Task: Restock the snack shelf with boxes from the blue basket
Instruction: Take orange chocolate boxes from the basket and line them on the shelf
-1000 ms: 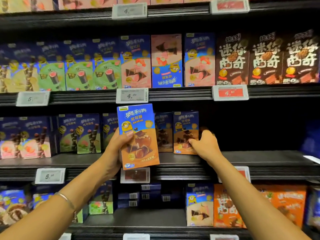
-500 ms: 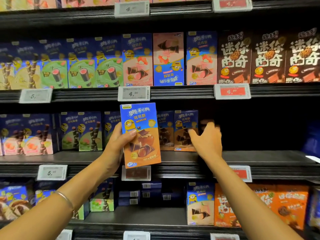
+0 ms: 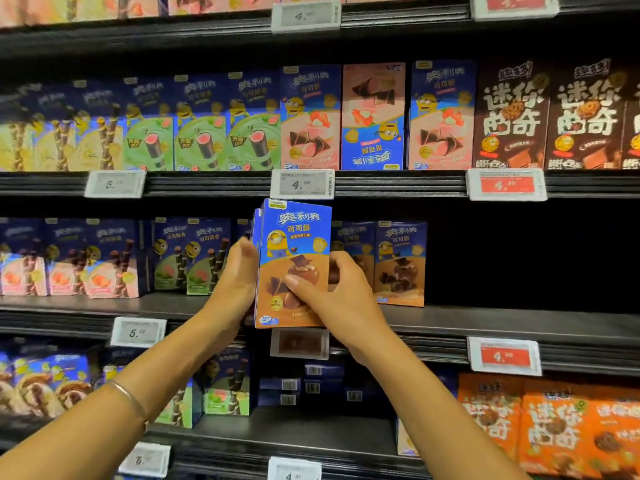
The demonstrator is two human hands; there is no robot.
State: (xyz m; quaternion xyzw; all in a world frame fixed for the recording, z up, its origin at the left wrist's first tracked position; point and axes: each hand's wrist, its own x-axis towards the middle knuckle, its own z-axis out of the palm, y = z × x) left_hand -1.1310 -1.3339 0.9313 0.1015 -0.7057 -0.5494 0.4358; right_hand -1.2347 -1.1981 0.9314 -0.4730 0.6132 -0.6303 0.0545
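While upright, box (image 3: 295,237) between left fingers (image 3: 243,251), right fingers (image 3: 343,264).

We log black tiered shelving (image 3: 519,323) running above and below a white price tag (image 3: 302,183), a red tag (image 3: 506,184) right of it, deep shadow below-right.

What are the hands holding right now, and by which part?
Both hands hold the blue-and-brown snack box: the left hand grips its left edge, the right hand its right edge, thumb on the front face.
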